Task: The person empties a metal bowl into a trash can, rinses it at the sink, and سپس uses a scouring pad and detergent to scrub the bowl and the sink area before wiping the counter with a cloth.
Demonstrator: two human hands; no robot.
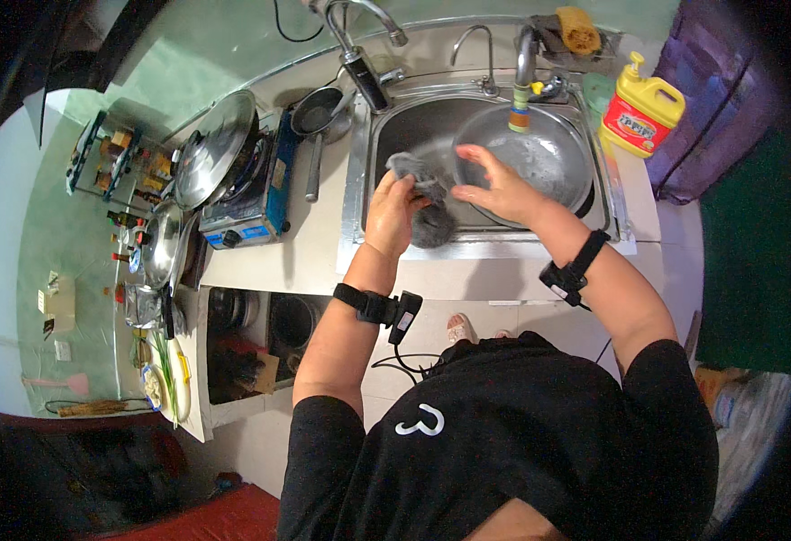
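Observation:
My left hand [391, 215] is over the left part of the stainless-steel sink [417, 125], gripping a wet grey cloth [409, 166] that bunches above the fingers. Just below the fingers is a dark grey, fuzzy clump [434, 226]; whether it belongs to the cloth, I cannot tell. To the right, my right hand [497, 186] is wet and holds nothing, its thumb and fingers spread. It hovers in front of a round metal basin [557, 159] that sits in the sink's right side. Over the basin's back hangs the faucet [525, 57], with a coloured sleeve on its spout.
Right of the sink stands a yellow detergent jug [644, 111]. Behind the sink are a slim faucet [488, 57], a black-bodied faucet [366, 82] and a loofah [578, 32]. Leftward are a small pan [316, 111], a gas stove [243, 226] and a lidded wok [216, 152].

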